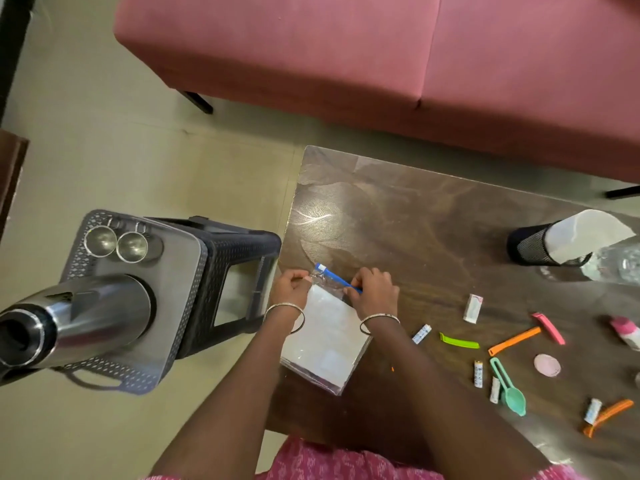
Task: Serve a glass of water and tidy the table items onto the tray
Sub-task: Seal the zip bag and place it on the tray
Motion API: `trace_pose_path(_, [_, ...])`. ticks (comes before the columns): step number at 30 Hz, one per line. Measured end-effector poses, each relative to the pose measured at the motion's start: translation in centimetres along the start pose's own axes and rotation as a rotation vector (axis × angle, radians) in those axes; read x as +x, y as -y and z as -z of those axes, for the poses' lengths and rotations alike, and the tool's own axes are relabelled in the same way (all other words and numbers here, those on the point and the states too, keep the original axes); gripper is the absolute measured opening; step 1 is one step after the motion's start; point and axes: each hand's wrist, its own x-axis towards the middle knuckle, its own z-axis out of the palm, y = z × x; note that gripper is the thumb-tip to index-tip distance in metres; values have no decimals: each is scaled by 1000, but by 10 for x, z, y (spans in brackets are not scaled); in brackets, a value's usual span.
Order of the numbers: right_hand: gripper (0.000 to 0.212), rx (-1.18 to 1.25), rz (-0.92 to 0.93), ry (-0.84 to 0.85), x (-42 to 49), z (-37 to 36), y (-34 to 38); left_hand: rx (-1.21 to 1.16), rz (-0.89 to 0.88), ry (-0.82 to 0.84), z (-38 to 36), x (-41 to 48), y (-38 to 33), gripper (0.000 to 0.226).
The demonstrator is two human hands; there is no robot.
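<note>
A clear zip pouch (325, 337) with a blue slider strip lies at the near left edge of the dark wooden table (415, 220). My left hand (289, 287) pinches the pouch's top left corner. My right hand (375, 291) grips the blue strip at the top right. To the left, a steel tray (180, 271) rests on a dark plastic stool (235, 261). On the tray stand a steel flask (79, 317) and two steel cups (116, 242). Small items lie scattered at the right: clips, batteries, a green spoon (509, 389).
A black mesh holder (533, 244) with white paper stands at the table's right, beside a clear plastic bottle (616, 265). A pink sofa (381, 57) runs along the far side. A pink-capped tube (627, 330) lies at the right edge. Beige floor surrounds the stool.
</note>
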Motion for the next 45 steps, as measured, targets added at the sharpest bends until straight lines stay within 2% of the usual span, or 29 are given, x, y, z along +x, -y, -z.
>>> trace_pose_path(4, [20, 248, 19, 58, -3, 8, -1, -119, -49, 37, 6, -2, 0, 11])
trace_pose_path(8, [23, 467, 49, -8, -22, 18, -5, -267, -140, 81, 20, -19, -3, 5])
trace_pose_path(14, [25, 581, 170, -88, -74, 28, 6, -245, -316, 87, 48, -67, 1, 5])
trace_pose_path(20, [16, 549, 328, -347, -145, 35, 43, -268, -426, 11, 69, -133, 17, 6])
trace_pose_path(25, [20, 608, 421, -337, -218, 25, 71, -325, -523, -28, 87, -190, 35, 8])
trace_pose_path(31, [9, 626, 471, -377, -295, 20, 92, -371, -604, -66, 129, -263, 63, 16])
trace_pose_path(36, [7, 599, 565, -456, -348, 29, 117, -352, -714, -221, 160, -312, 71, 10])
trace_pose_path(41, [8, 486, 655, -593, -376, 46, 128, -567, -684, -326, 192, -339, 66, 6])
trace_pose_path(45, [13, 390, 705, -677, -392, 63, 122, -706, -659, -368, 219, -346, 69, 20])
